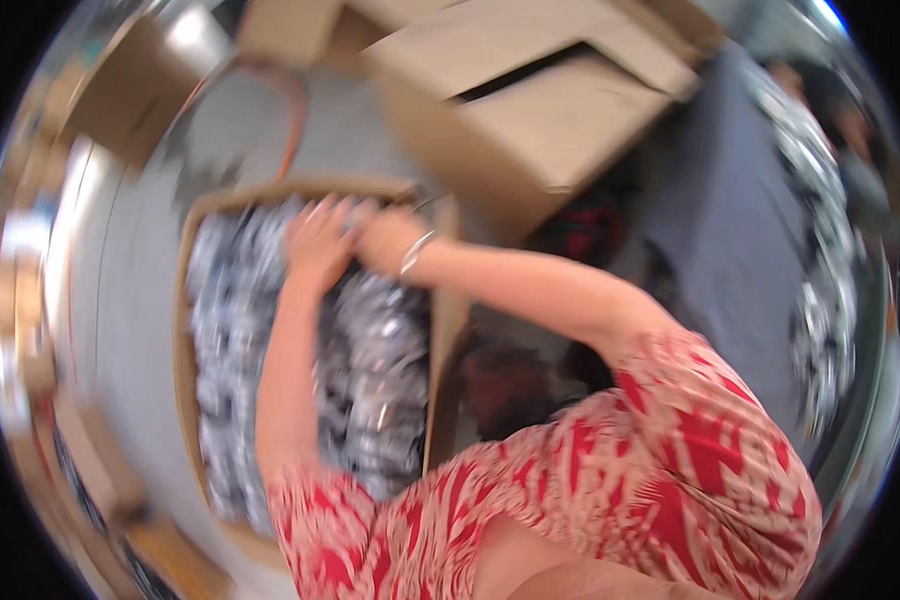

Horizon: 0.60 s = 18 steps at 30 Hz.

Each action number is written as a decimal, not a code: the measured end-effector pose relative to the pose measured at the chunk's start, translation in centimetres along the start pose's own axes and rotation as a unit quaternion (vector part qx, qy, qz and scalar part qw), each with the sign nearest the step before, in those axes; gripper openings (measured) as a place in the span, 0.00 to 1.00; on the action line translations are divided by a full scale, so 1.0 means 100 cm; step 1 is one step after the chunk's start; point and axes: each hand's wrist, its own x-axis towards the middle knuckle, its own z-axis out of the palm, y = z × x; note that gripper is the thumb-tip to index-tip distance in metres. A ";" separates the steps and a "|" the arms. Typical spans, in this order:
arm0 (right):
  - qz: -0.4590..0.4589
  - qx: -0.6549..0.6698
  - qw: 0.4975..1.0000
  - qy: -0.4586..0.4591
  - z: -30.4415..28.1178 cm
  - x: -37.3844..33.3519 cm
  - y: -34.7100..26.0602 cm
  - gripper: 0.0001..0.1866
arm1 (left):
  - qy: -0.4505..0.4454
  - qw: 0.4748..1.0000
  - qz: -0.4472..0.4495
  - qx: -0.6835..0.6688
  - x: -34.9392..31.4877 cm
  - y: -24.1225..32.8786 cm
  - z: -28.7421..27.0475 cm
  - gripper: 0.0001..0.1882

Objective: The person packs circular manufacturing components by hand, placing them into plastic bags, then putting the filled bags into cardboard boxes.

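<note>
An open cardboard box (183, 350) holds rows of small packs in clear, shiny plastic (385, 385) with greyish, dark contents; blur hides their exact kind. My left hand (317, 240) lies on the packs near the box's far end, its fingers stretched forward over them. Close against it, from the right, comes my right hand (385, 240), with a light band on its wrist. The right fingers are smeared by motion and partly hidden, so what they hold, if anything, cannot be made out.
A large, partly closed cardboard box (580, 120) stands beyond the right of the packed box. At the right is a table with a grey cover (735, 250), bearing many shiny plastic-wrapped packs (825, 330). Another person (855, 130) is at its far side. An orange hose (295, 125) crosses the floor.
</note>
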 end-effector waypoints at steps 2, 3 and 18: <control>-0.071 0.106 0.976 0.176 -0.031 -0.033 -0.007 0.10 | -0.026 0.991 0.102 0.088 -0.007 -0.025 0.016 0.24; -0.058 0.073 0.978 0.184 -0.036 -0.041 -0.004 0.10 | -0.075 0.994 0.050 0.063 -0.005 -0.023 0.004 0.25; 0.575 -0.222 0.749 0.244 -0.132 -0.559 0.201 0.07 | 0.232 0.959 0.042 -0.157 0.026 0.166 -0.087 0.20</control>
